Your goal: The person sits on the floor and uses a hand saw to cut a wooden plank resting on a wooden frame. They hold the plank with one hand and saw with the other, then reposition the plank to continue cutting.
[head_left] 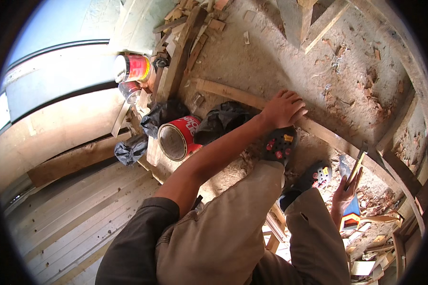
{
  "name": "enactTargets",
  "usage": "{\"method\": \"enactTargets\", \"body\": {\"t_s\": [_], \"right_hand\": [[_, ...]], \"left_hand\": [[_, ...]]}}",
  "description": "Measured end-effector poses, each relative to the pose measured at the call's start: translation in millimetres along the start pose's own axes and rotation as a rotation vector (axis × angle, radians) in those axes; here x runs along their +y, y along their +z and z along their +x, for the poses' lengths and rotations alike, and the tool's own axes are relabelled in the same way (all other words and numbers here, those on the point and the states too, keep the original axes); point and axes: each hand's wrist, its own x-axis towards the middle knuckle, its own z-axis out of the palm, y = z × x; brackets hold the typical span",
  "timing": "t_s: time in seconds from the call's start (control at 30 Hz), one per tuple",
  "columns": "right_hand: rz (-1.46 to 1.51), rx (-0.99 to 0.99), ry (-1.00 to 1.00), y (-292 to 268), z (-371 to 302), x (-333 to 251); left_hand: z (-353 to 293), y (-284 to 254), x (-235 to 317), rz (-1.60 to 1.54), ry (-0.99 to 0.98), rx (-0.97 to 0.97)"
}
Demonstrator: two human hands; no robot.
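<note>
My left hand [284, 110] is closed over a long wooden batten [328, 136], its fingers curled across the top edge. The batten slants over the dirt floor from upper left to lower right. Beside its right part, my right hand [341, 197] grips what looks like a hammer [356, 169] by a slim wooden handle, the dark head up near the batten. Part of that hand's grip is hard to make out. Just by it lies a handsaw [351, 219] with an orange and black handle and a blue part. My clogged feet [279, 146] rest close to the batten.
A red can [179, 137] lies on its side between black plastic bags [222, 122]. More cans [134, 68] stand by stacked wood offcuts [181, 52]. Corrugated sheeting [76, 223] covers the lower left. Timber frame pieces [404, 175] stand at right, with wood scraps [378, 247] below.
</note>
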Motion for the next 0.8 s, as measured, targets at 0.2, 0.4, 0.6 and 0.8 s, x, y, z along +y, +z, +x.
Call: {"method": "enactTargets", "body": {"t_s": [0.2,0.4,0.6,0.8], "right_hand": [[0.034,-0.036,0.018,11,-2,-11],[0.033,-0.063,0.052,4,-6,-5],[0.040,-0.065,0.080,4,-8,-6],[0.308,-0.094,0.404,14,-27,21]], "left_hand": [[-28,10,27,-0.045,0.059,0.184],[-26,13,36,-0.031,0.058,0.184],[-25,17,32,-0.004,0.054,0.141],[-15,24,36,-0.005,-0.014,0.112]]}}
